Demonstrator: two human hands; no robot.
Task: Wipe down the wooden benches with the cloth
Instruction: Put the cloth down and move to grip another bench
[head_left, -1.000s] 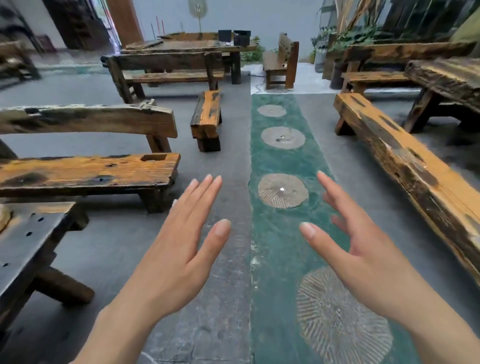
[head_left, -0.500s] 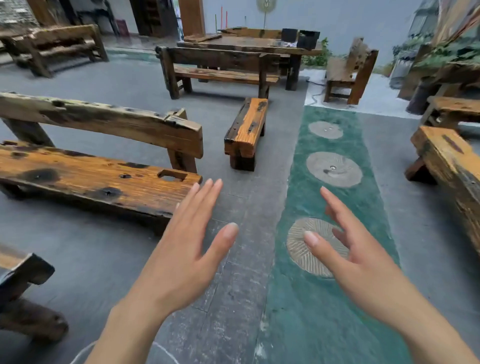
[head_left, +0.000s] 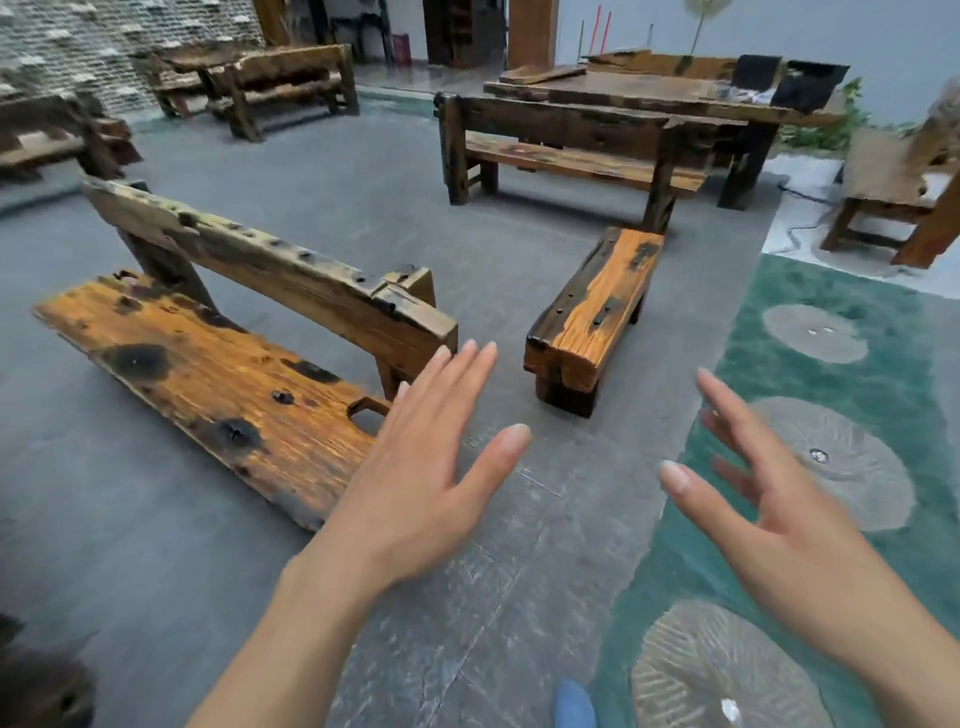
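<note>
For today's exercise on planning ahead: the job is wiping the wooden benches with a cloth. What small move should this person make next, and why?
Probably look around for the cloth before going nearer. The left hand and right hand are both open and empty, held above the floor, and no cloth shows anywhere in view. The bench with a backrest lies closest, so it would likely be wiped first.
</note>
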